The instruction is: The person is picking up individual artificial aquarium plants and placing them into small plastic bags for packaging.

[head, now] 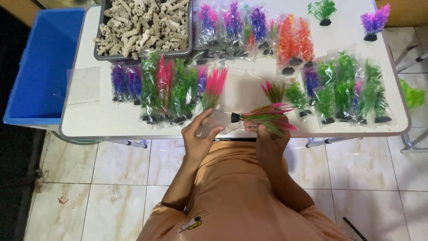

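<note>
My right hand (269,136) grips a plastic aquarium plant (266,117) with green and pink leaves and a small black base, held sideways at the table's front edge with the base pointing left. My left hand (199,131) holds a clear plastic bag (213,122) by its mouth, just left of the plant's base. Both hands are over the front edge of the white table (96,118). Another pink and green plant (274,91) stands behind the held one.
Bagged plastic plants in green, pink, purple and orange lie in rows across the table (174,89). A grey tray of pale coral pieces (142,24) sits at the back left. A blue bin (42,67) stands left of the table. Loose plants (374,22) stand at the back right.
</note>
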